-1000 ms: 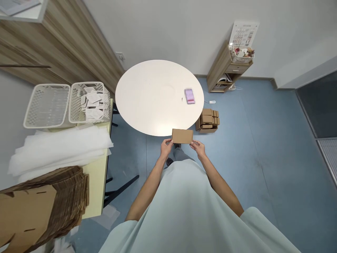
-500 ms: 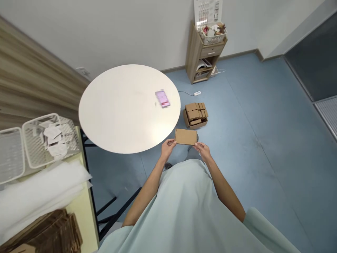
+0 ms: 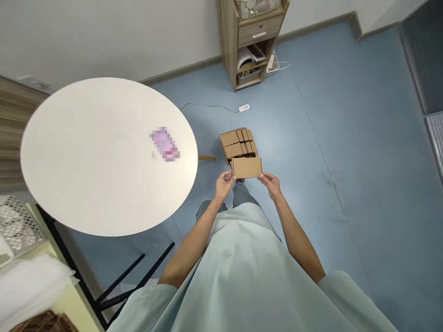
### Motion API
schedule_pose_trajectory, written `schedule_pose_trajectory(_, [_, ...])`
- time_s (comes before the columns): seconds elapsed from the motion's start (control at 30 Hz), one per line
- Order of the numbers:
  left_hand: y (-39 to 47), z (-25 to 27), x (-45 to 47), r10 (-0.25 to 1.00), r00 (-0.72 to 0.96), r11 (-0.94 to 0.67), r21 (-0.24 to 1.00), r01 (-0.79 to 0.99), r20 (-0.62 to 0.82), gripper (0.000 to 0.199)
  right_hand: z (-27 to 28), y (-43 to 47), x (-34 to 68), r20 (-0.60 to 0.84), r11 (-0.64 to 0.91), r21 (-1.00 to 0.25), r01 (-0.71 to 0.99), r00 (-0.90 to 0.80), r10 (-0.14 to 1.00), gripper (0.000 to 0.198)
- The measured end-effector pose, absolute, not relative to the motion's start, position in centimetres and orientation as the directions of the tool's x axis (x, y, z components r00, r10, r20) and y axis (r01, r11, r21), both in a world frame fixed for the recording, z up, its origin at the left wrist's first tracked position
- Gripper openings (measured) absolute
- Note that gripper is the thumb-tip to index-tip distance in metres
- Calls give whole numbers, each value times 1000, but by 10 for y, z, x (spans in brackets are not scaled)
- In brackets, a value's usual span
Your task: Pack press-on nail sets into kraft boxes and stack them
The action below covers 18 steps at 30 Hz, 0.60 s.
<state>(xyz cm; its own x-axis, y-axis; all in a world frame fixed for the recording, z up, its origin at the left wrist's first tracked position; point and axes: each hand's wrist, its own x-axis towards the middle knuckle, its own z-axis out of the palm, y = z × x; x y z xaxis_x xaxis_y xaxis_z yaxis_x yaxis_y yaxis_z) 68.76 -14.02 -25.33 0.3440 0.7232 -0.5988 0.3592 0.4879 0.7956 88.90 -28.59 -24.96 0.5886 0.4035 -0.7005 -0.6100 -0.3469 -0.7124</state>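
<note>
Fingers (image 3: 267, 177) holding carton (image 3: 247, 168), boxes (image 3: 233, 150) partly hidden beyond, white table (image 3: 104, 189) left.

The round surface (image 3: 104, 166) now lies left of the fingers (image 3: 268, 177), the small cardboard boxes (image 3: 233, 150) straight beyond them.

The held box (image 3: 247, 168) is plain brown, the surface (image 3: 104, 184) white, the floor (image 3: 363, 161) blue, the shirt (image 3: 238, 272) pale aqua, the cabinet (image 3: 227, 44) wood-grained light brown.
</note>
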Motion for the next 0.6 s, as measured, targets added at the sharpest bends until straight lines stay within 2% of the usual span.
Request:
schedule_pose_trajectory(0.33, [-75,-313,771,727,329,491,791,365,-603,44,-288,-209,982,-695,-433,-719,-544,581,423,58])
schedule_pose_trajectory(0.5, [-42,-380,808,736,331,474,799,370,-591,29,-342,-176,1014,-677,-458,-732,-504,613,408,56])
schedule_pose_trajectory(0.6, [-23,-432,830,732,348,450,799,399,-586,27,-388,-159,1034,-668,-483,-736,-474,621,409,57])
